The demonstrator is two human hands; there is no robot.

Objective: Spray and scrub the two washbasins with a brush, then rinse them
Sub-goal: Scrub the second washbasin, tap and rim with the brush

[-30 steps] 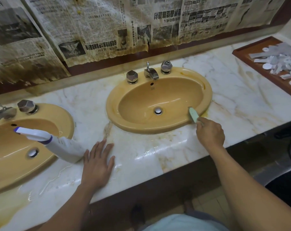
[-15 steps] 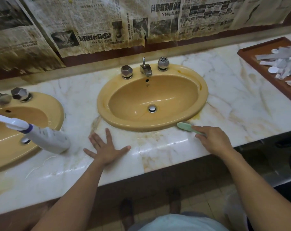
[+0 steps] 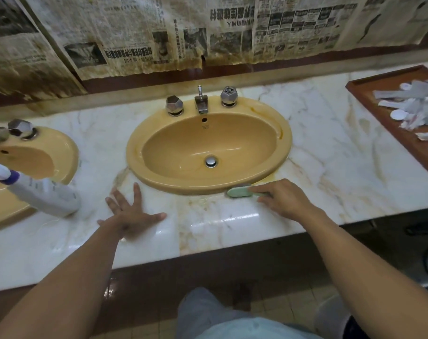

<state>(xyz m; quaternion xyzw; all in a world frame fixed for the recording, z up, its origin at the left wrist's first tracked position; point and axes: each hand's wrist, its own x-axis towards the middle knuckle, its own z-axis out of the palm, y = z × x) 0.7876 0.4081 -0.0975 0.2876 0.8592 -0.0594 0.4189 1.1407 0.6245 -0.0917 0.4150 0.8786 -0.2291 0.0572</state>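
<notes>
Yellow basins, white marble

The right washbasin [image 3: 285, 133] and left washbasin [image 3: 66, 148] are mustard yellow; the countertop [image 3: 330, 167] is white marble with tan veins and yellow stains; my brush [image 3: 238, 192] is pale green; the spray bottle [image 3: 46, 195] is white with a violet-blue collar; the tray [image 3: 369, 88] is red-brown.

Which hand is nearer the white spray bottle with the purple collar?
Left. The left hand rests flat just right of the white spray bottle, not touching; the right hand grips the pale green brush much farther right.
</notes>
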